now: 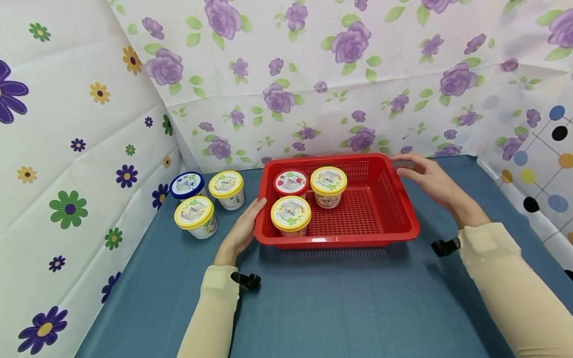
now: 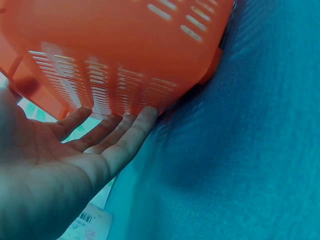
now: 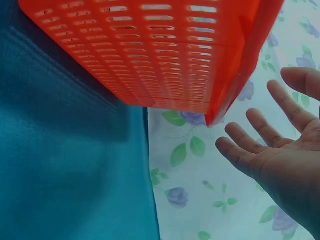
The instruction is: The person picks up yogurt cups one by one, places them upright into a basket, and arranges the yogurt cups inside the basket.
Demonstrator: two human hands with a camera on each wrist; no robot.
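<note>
A red perforated basket (image 1: 344, 239) holds two yellow-lidded cups (image 1: 291, 214) (image 1: 329, 181) and a red-lidded cup (image 1: 291, 183) on its left side. At the basket's left end is the left hand (image 1: 241, 231); in the left wrist view this hand (image 2: 70, 160) has its fingertips against the slotted wall, fingers extended. Beside the right end is the right hand (image 1: 431, 184), its fingers near the rim. The right wrist view shows that hand (image 3: 285, 145) with spread fingers and a gap between them and the basket (image 3: 150, 55).
Left of the basket, on the blue cloth (image 1: 322, 303), stand a blue-lidded cup (image 1: 187, 185) and two yellow-lidded cups (image 1: 227, 189) (image 1: 195, 216). Flowered sheets (image 1: 277, 64) hang behind and at both sides. Each wrist wears a black strap.
</note>
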